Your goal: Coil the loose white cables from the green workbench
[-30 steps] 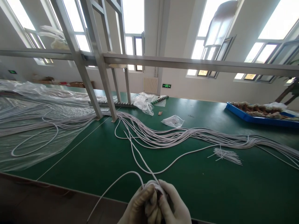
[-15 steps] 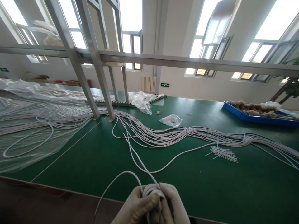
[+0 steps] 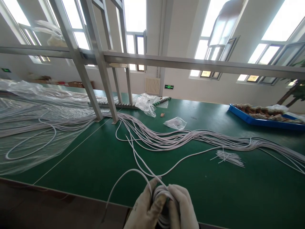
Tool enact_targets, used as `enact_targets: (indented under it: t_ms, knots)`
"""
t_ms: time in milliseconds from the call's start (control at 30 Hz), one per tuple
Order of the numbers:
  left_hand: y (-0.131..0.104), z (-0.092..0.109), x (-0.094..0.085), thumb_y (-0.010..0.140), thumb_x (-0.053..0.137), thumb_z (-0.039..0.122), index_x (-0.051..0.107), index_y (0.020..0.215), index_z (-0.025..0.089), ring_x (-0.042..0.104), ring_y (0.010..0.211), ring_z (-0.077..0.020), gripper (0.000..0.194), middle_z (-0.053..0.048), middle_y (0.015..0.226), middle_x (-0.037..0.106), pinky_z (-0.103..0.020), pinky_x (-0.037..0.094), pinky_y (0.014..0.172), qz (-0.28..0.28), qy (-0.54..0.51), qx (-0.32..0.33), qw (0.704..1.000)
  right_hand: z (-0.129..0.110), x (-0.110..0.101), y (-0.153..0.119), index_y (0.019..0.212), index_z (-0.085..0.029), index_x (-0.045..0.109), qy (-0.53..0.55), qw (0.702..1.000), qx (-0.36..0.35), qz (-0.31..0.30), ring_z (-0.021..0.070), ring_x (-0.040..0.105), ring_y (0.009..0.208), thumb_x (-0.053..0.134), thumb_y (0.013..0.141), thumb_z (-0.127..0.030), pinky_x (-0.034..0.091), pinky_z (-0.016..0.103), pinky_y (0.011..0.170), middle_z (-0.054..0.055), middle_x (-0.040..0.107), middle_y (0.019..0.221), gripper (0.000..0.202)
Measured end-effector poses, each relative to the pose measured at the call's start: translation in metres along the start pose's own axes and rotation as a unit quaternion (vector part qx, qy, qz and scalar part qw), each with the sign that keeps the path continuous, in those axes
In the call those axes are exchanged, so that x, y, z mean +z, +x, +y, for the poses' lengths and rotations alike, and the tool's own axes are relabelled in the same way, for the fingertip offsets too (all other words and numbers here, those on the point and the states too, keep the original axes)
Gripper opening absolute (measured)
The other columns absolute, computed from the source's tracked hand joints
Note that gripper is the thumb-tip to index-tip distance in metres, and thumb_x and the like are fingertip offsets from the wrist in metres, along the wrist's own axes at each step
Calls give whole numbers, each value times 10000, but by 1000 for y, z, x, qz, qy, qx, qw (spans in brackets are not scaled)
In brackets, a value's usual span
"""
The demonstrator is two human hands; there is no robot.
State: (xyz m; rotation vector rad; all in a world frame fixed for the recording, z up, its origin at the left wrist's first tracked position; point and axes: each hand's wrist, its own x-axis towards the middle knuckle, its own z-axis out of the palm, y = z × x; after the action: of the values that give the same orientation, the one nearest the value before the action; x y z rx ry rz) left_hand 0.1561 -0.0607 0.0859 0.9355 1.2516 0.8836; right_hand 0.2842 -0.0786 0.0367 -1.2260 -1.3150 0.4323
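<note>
A coil of white cable (image 3: 162, 191) is held between my two gloved hands at the table's front edge. My left hand (image 3: 146, 206) grips its left side, thumb laid across the front of the loops. Around the right side curl the fingers of my right hand (image 3: 182, 203). From the coil one loose cable end (image 3: 119, 182) arcs left and hangs past the table edge. Another length of cable (image 3: 145, 165) runs up from the coil toward the long bundle of white cables (image 3: 164, 143) lying across the green table. Parts of the coil are hidden by my fingers.
Metal frame posts (image 3: 105, 70) stand on the green table (image 3: 226, 197), with a crossbar (image 3: 178, 63) at height. Short white strips (image 3: 230, 158) lie right of centre. Plastic bags (image 3: 176, 123), clear sheeting (image 3: 28, 152) and a blue tray (image 3: 252, 120) rest on the table.
Both hands have shifted slightly right with the coil. My left fingers have extended upward behind it, and more of the loops shows between the hands. The loose cable end swings along to the right.
</note>
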Motion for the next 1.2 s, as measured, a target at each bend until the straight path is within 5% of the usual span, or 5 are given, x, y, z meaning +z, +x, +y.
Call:
enact_targets:
  t_ms: [133,300,500,867,1200]
  knots:
    - [3,-6,2,785,675,733,642,1390,269,449,1450,-351,763,-109,1546,562,-434,305,1230,-5,-37,11,999,4,0,4,1235,-305,619,-11,999,-2,-44,231,686,1044,454,1076,-426,619,300,750,83,664,1165,259]
    - [9,-6,5,786,792,568,729,1272,265,559,1357,-339,576,-101,1380,696,-406,442,1146,-29,-219,-17,975,5,7,4,1218,-298,614,-7,996,35,-80,238,706,973,420,1070,-492,626,330,752,81,672,1122,312]
    - [13,-12,7,769,773,630,763,1208,251,673,1145,-323,580,-105,1186,769,-407,536,1012,25,-207,-14,978,3,12,-2,1287,-315,604,-1,978,181,-102,262,731,959,365,1058,-583,629,346,732,71,727,1095,426]
    - [31,-23,7,675,935,401,764,911,186,518,433,-59,362,41,544,634,-153,376,468,-59,-334,-57,939,12,15,4,1130,-298,663,-99,973,155,-139,277,695,898,289,1047,-624,583,397,762,84,704,986,504]
    - [28,-16,9,723,902,410,741,933,158,489,451,-50,365,28,605,647,-157,352,460,-37,-293,-53,954,10,23,-4,915,-295,523,-140,981,120,-56,240,604,640,299,1053,-596,430,338,448,45,547,793,400]
